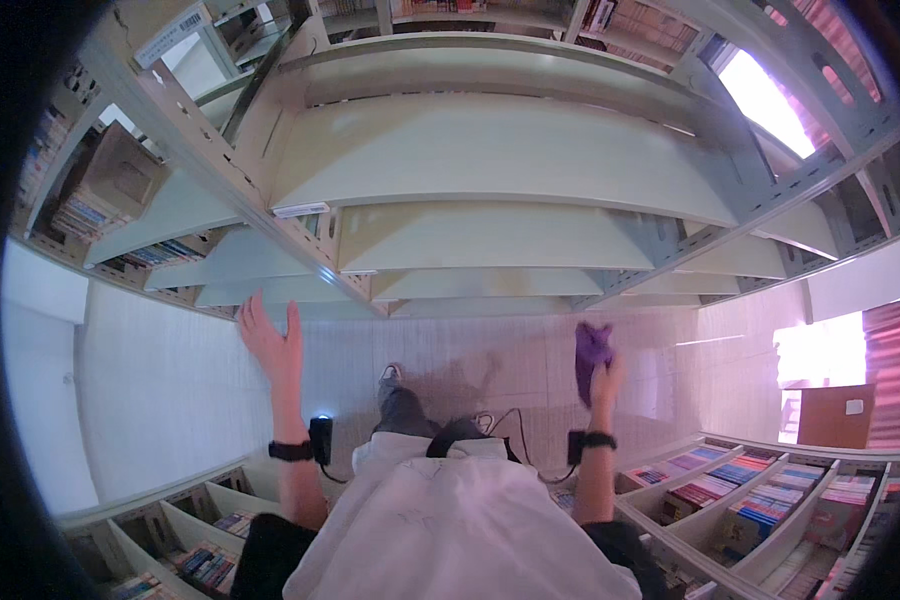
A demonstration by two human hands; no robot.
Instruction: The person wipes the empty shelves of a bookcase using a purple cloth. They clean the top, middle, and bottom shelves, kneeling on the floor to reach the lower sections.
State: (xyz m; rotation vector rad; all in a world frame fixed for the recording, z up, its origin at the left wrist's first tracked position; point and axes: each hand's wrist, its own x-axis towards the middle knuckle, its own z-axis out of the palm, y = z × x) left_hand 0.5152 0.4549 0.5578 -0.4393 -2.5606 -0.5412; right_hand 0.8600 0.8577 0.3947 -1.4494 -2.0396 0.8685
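Observation:
My left hand (268, 337) reaches forward on the left with its fingers apart, holding nothing; its fingertips are near the lower edge of the metal bookshelf (487, 150). On the right, my right hand (606, 375) grips a purple cloth (592, 352), which hangs bunched above the floor, in front of the shelf unit. The wide pale shelf boards before me bear no books in the middle bay. Both wrists wear black bands with small black devices, and a cable runs from each.
Books and a box-like holder (120, 180) fill part of the left bay. Behind me, another bookshelf holds rows of books (772, 502) at the lower right and more books (206, 562) at the lower left. A cardboard box (836, 416) stands by the window at the right.

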